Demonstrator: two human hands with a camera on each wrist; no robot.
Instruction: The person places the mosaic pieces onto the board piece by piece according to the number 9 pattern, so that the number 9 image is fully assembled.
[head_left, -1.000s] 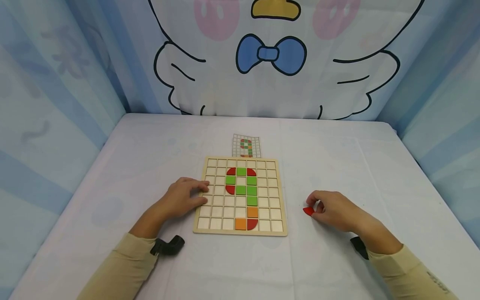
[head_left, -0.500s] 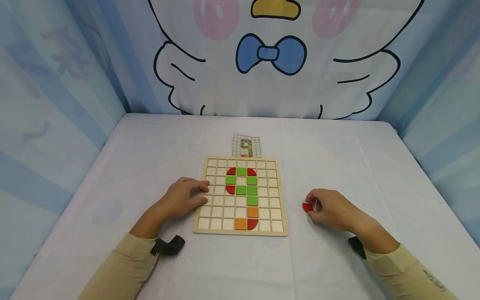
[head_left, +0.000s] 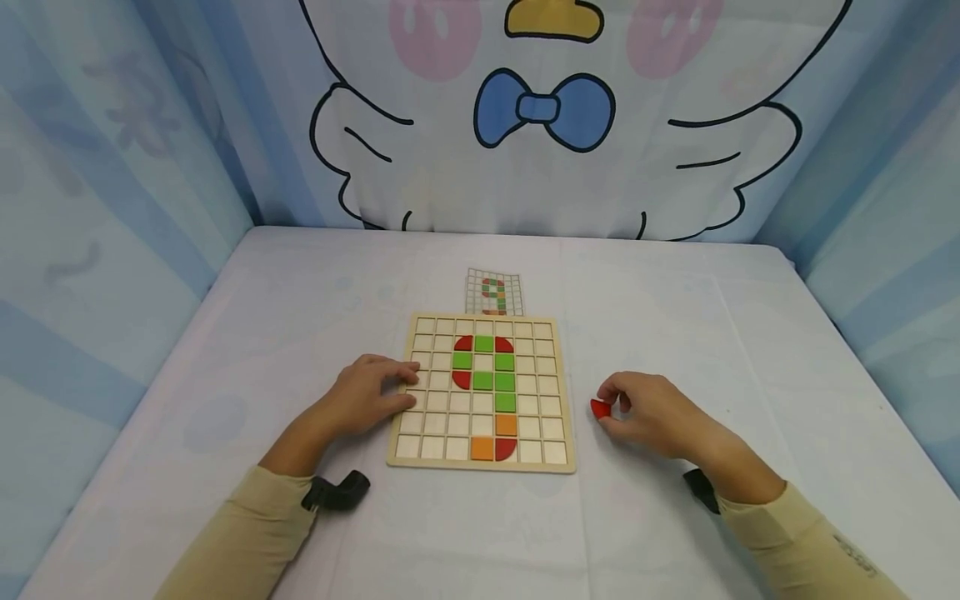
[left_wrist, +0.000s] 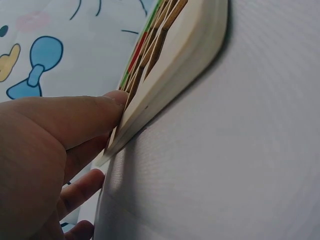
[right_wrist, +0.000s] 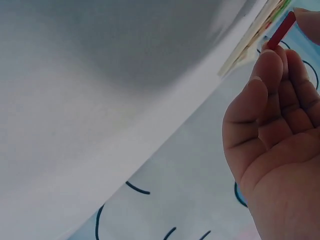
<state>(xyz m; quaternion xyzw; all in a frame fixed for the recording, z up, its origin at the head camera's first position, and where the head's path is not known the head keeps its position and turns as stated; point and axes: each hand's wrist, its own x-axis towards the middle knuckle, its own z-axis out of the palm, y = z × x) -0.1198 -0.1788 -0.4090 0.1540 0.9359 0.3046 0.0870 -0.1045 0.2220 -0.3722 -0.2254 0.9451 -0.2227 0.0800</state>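
A square wooden grid board (head_left: 480, 467) lies on the table, with red quarter-round tiles (head_left: 506, 450), green square tiles (head_left: 483, 343) and orange square tiles (head_left: 482, 448) set in some cells. Together they form a 9-like figure. At the board's left edge, my left hand (head_left: 367, 392) rests with fingers and thumb spread apart; in the left wrist view its thumb touches the rim (left_wrist: 165, 80). Right of the board, my right hand (head_left: 652, 412) pinches a red tile (head_left: 600, 408) between thumb and fingertips. The right wrist view shows this tile edge-on, thin and flat.
A pattern card (head_left: 493, 287) with a similar coloured figure lies behind the board, its near end hidden by it. White cloth (head_left: 697, 317) covers the table. Patterned curtains (head_left: 543, 183) enclose the back and both sides.
My right hand has moved left and slightly away from me, towards the board, with the red tile, which now shows more of its face. The left hand and the board stay put.
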